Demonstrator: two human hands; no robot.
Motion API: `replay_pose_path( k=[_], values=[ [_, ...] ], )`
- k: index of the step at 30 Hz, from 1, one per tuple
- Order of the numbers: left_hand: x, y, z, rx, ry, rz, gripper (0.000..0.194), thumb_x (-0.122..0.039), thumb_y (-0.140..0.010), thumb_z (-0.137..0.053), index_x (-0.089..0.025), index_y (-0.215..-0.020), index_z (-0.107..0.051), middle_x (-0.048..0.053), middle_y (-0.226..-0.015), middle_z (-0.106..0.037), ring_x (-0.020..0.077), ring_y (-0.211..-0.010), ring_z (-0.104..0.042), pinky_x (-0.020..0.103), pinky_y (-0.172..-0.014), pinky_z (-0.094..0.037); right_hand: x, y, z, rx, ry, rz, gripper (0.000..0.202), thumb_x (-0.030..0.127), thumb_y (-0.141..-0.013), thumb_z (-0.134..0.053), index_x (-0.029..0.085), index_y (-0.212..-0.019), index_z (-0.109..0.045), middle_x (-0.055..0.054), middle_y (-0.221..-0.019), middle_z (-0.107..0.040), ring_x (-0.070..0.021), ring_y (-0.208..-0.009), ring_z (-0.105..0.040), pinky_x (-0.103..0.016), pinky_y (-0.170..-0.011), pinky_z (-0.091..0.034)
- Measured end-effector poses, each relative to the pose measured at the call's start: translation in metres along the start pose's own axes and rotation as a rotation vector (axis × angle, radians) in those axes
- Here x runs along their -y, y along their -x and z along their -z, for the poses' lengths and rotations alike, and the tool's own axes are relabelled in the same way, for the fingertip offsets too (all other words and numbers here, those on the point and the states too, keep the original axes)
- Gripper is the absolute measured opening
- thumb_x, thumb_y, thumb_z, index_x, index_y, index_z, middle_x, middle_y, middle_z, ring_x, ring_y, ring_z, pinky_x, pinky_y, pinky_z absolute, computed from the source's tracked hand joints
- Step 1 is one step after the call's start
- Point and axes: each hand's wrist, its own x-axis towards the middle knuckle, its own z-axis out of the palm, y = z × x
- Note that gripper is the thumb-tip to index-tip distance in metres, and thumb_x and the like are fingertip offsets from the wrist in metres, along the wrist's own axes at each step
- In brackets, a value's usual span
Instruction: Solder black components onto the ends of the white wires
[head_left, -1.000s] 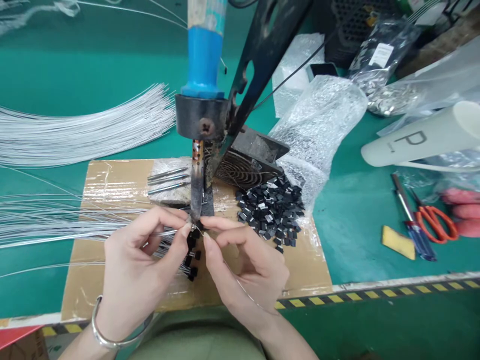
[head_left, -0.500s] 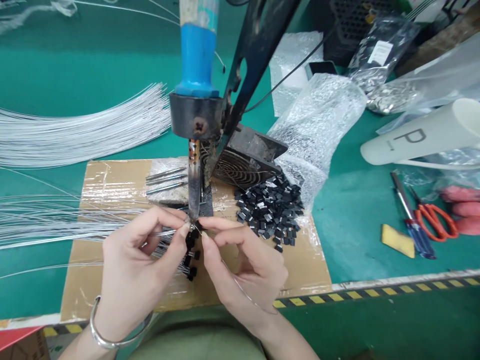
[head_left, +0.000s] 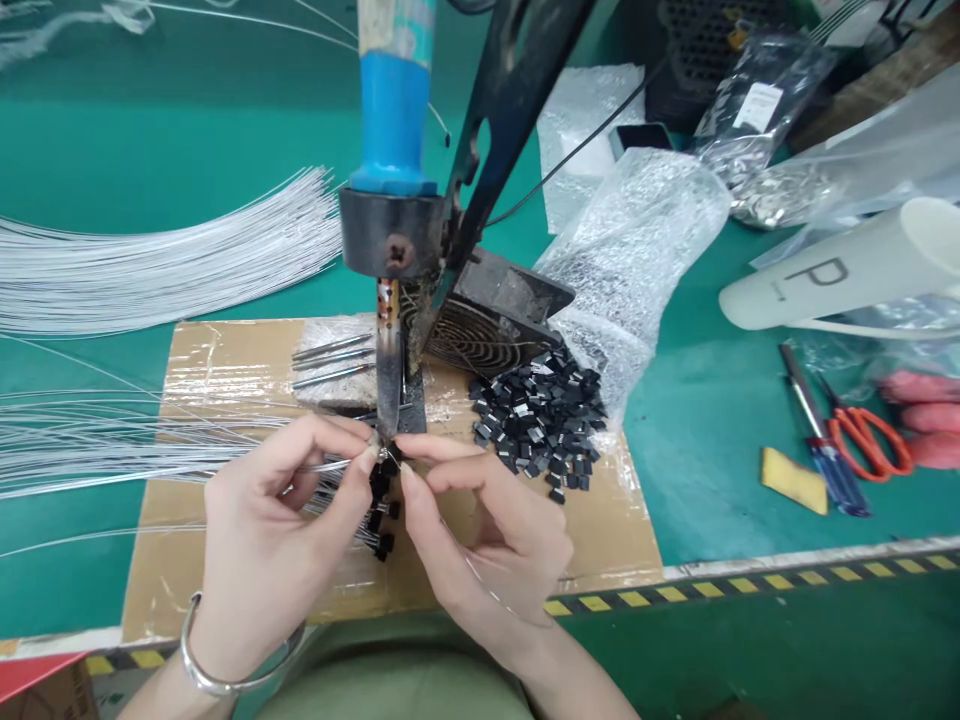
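Note:
A soldering iron (head_left: 396,120) with a blue handle is clamped upright, its tip (head_left: 388,400) pointing down between my hands. My left hand (head_left: 277,530) is closed, pinching a thin wire (head_left: 334,466) whose end meets the tip. On the other side my right hand (head_left: 495,525) is closed on a strand of solder wire (head_left: 487,590), which runs down over the palm. Its forefinger reaches a small black connector (head_left: 390,453) just under the tip. The exact joint is too small to make out. Several wires with black connectors (head_left: 384,546) lie below the fingertips.
A pile of black connectors (head_left: 536,415) lies on the cardboard (head_left: 615,520) beside a fan (head_left: 487,330). White wires (head_left: 165,270) fan out at left. A cup (head_left: 832,270), orange scissors (head_left: 870,440), a screwdriver (head_left: 832,460) and a yellow sponge (head_left: 793,480) lie at right.
Both hands stay at the iron's tip with almost no movement. The whole view has shifted very slightly.

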Motion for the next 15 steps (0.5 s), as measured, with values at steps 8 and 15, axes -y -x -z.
replay_pose_path(
  k=[8, 15],
  values=[
    [0.0009, 0.0003, 0.0004, 0.004, -0.026, -0.006, 0.009, -0.022, -0.087, -0.077, -0.028, -0.08, -0.074, -0.005, -0.089, -0.079, 0.0127, -0.08, -0.073, 0.02, -0.054, -0.046, -0.0006, 0.0006, 0.0009, 0.001, 0.01, -0.002, 0.02, 0.002, -0.089, -0.077, 0.02, -0.091, -0.069, -0.005, -0.109, -0.087, -0.0123, -0.087, -0.083, -0.021, -0.086, -0.068],
    [0.0003, 0.003, -0.0006, -0.014, -0.052, -0.028, 0.009, -0.022, -0.088, -0.077, -0.027, -0.081, -0.075, -0.003, -0.09, -0.079, 0.0157, -0.083, -0.074, 0.023, -0.057, -0.05, 0.0008, 0.0011, 0.0002, -0.012, 0.017, -0.012, 0.019, 0.003, -0.09, -0.077, 0.022, -0.091, -0.07, -0.006, -0.108, -0.087, -0.0162, -0.084, -0.084, -0.026, -0.081, -0.07]
  ],
)
